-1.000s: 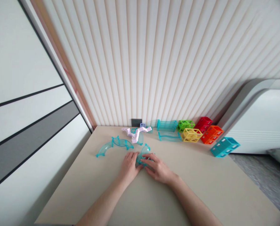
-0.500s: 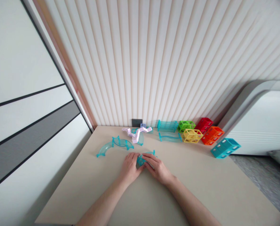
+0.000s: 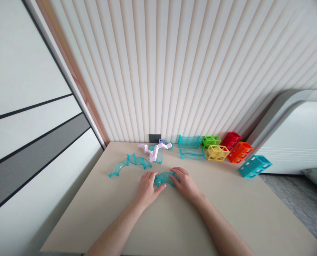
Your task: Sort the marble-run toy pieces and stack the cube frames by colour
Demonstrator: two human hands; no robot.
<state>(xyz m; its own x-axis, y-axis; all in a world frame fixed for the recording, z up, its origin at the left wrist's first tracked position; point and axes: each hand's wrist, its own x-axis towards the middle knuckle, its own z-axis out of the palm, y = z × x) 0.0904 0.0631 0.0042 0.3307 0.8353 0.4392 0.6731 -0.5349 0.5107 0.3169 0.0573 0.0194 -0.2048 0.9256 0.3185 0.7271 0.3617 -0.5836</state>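
Note:
A curved translucent teal track piece (image 3: 166, 178) lies on the table between my hands. My left hand (image 3: 147, 188) has its fingers wrapped round the piece's left end, thumb at the near side. Around the right end, my right hand (image 3: 183, 181) has its fingers closed on the piece. Two joined curved teal pieces (image 3: 119, 165) rest farther left. Behind my hands stands a lilac zigzag piece (image 3: 154, 153), with more teal parts next to it.
Along the back of the table (image 3: 100, 199) are teal straight tracks (image 3: 192, 154), then green (image 3: 210, 141), yellow (image 3: 217, 153), red (image 3: 231, 140), orange (image 3: 240, 152) and teal (image 3: 255, 166) open-frame blocks. A black socket (image 3: 155, 138) is on the ribbed wall.
My right hand has moved right, from the left part of the curved piece to its right end, uncovering its middle. My left hand has stayed nearly in place.

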